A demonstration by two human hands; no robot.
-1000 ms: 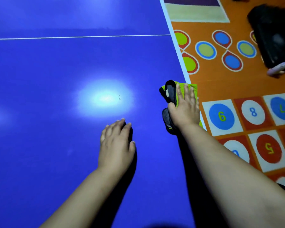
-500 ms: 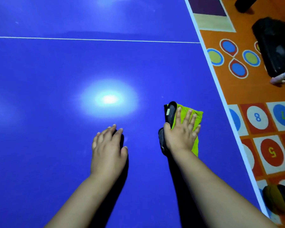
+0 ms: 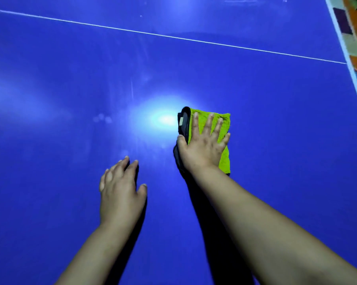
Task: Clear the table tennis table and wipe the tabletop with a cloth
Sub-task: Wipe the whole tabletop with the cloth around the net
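Head view: green cloth point(image 3: 224, 125) w/ dark underside is pressed flat on the blue desk point(image 3: 70, 145) by the right grip point(image 3: 202, 149), fingers spread straight, just beside a bright glare spot point(image 3: 165, 119). Left grip point(image 3: 121, 194) is rested palm-down on bare desk nearby, fingers relaxed, nothing held. White line point(image 3: 173, 38) is seen further up.
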